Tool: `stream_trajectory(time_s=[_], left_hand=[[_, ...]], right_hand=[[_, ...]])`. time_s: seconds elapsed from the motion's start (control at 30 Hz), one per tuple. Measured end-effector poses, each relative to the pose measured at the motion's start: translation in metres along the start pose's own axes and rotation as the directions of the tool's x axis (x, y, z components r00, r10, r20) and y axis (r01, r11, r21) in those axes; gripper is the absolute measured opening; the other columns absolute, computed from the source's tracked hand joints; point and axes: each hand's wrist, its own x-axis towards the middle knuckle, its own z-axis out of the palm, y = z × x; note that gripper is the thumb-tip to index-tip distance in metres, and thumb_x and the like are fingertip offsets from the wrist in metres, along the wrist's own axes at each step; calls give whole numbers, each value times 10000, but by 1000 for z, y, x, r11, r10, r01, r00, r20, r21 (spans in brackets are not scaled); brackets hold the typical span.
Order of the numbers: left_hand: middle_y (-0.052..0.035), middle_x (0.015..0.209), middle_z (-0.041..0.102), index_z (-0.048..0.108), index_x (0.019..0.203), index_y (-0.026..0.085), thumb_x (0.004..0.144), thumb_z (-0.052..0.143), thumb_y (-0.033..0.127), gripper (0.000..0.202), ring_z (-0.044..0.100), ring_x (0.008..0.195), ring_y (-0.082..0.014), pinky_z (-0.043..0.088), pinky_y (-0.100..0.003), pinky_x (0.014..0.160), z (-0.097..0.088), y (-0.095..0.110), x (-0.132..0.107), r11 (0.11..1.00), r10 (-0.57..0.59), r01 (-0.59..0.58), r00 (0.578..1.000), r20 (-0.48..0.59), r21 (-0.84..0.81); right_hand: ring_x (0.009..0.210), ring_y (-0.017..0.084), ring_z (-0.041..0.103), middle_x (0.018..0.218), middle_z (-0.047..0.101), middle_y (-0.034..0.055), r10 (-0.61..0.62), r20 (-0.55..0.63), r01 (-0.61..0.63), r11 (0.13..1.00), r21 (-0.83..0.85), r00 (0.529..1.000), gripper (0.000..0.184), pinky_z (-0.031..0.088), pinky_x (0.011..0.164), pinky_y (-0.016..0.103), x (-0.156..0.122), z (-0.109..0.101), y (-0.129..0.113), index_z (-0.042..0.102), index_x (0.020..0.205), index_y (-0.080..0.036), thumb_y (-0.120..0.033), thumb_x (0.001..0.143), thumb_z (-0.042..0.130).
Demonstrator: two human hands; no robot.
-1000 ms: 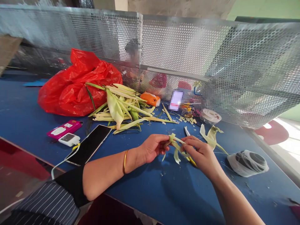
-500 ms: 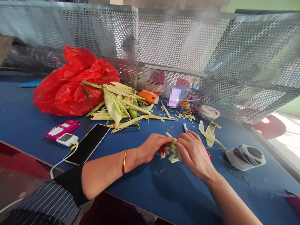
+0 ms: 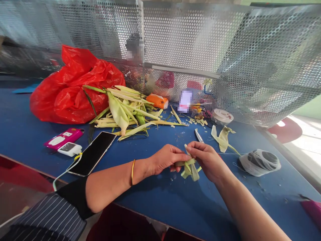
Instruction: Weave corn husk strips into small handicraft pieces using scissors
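Observation:
Pale green corn husk strips [image 3: 192,170], folded and looped into a small bundle, are between my hands above the blue table. My left hand [image 3: 167,159] pinches the bundle's left side between thumb and fingers. From the right, my right hand [image 3: 207,160] closes thumb and forefinger at the top of the same strips. Just beyond the right hand lie scissors [image 3: 199,136], blades pointing away; their handles are mostly hidden behind that hand. A thin thread runs past it to a spool of white thread [image 3: 259,163] on the right.
A heap of corn husks [image 3: 120,112] lies against a red plastic bag [image 3: 75,87]. Nearby are a phone [image 3: 94,154], a magenta power bank [image 3: 64,139], a tissue pack [image 3: 157,101], a tape roll [image 3: 222,116] and a loose husk piece [image 3: 223,139]. A perforated metal screen [image 3: 180,43] borders the table's back.
My right hand has turned and drawn its fingers up into a pinch, uncovering more of the husk bundle and the scissors. My left hand keeps its hold. The view has shifted slightly.

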Motion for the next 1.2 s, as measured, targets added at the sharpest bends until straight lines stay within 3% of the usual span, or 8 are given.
stream_trajectory(time_s=[0.1, 0.23, 0.4, 0.7, 0.83, 0.97, 1.1, 1.2], left_hand=[[30, 454, 510, 669, 625, 148, 655, 755, 527, 390, 442, 420, -76, 273, -220, 412, 1, -1, -1, 1000, -18, 18, 999, 26, 11], [41, 443, 471, 663, 610, 146, 700, 735, 486, 359, 399, 418, -65, 230, -226, 413, 0, -1, -1, 1000, -12, 12, 997, 81, -2], [-51, 677, 668, 713, 736, 116, 737, 693, 424, 308, 414, 442, -58, 224, -239, 428, -4, -3, 0, 999, 11, -6, 990, 141, -39], [-68, 760, 678, 671, 788, 123, 768, 611, 510, 392, 373, 467, -58, 114, -257, 439, -6, -1, 4, 981, 36, -13, 992, 118, -192], [-44, 670, 659, 657, 734, 135, 784, 609, 551, 422, 341, 449, -62, 152, -258, 446, -3, -1, 4, 998, -7, 11, 998, 59, -63], [-31, 626, 655, 674, 722, 135, 753, 632, 371, 242, 408, 470, -80, 270, -248, 485, -1, -5, 6, 998, 6, -3, 999, 40, -66], [-52, 682, 684, 686, 695, 122, 758, 629, 354, 247, 503, 538, -96, 371, -249, 568, -4, -6, 6, 993, 37, -38, 999, -13, -114], [-47, 697, 687, 683, 730, 127, 760, 647, 385, 263, 533, 548, -104, 397, -250, 563, -7, -3, 7, 972, 47, -61, 997, -63, -227]], right_hand=[[458, 63, 406, 520, 470, -66, -104, -123, 119, 985, 124, 987, 329, 337, 461, 204, -1, 3, -2, 586, 653, -186, -440, 683, 793], [519, 96, 566, 592, 577, -45, -219, -226, 259, 952, 165, 949, 290, 454, 551, 227, 0, 2, -4, 577, 713, -200, -421, 737, 762], [678, 151, 702, 696, 686, -17, -312, -290, 374, 907, 193, 905, 249, 514, 660, 263, 2, 1, -2, 586, 787, -210, -408, 770, 735], [898, 216, 720, 882, 746, 34, -328, -153, 338, 940, 44, 932, 254, 544, 807, 351, -5, 7, 0, 521, 833, -224, -439, 854, 655], [772, 209, 706, 1035, 724, 59, -259, -2, 259, 966, -6, 966, 296, 542, 540, 295, -12, 12, -2, 501, 828, -236, -489, 833, 653], [519, 133, 617, 1108, 698, 72, -200, 129, 204, 979, -20, 971, 315, 463, 413, 276, -15, 17, -2, 488, 839, -235, -519, 834, 624], [709, 171, 633, 942, 701, 44, -407, -124, 357, 885, -298, 905, 279, 483, 603, 306, -8, 6, 0, 599, 863, -232, -510, 855, 600], [670, 174, 555, 658, 615, 18, -508, -275, 292, 774, -562, 816, 416, 422, 666, 320, -1, -9, 0, 637, 673, -218, -566, 877, 539]])
